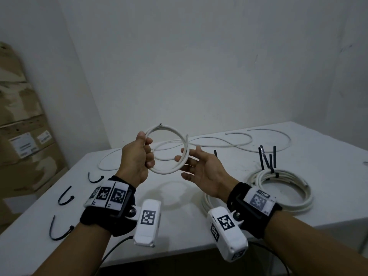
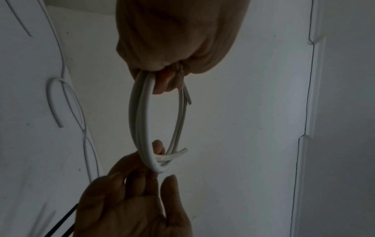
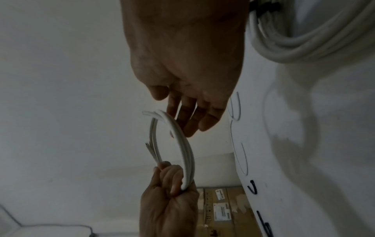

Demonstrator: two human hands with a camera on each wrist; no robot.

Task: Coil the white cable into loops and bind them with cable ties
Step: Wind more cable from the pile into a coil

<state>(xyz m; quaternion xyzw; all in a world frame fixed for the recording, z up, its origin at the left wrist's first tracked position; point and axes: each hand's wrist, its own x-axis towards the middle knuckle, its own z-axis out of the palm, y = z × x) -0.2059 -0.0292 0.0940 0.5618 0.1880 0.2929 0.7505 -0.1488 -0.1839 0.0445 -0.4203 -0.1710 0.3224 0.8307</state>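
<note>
White cable point(image 1: 167, 150): one hand-held coil

white table point(image 1: 199, 236) bears cables point(image 1: 239, 145), ties point(image 1: 65, 196).

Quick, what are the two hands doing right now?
Left hand: fingers curled round the white cable coil, gripping it.
Right hand: open, straight fingers touching the coil's other side.

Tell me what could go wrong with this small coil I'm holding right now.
The small white cable coil has no tie yet, and only the left hand grips it; the open right hand merely supports it, so the loops may spring apart. The loose black cable ties lie left, so reaching means letting go.
</note>
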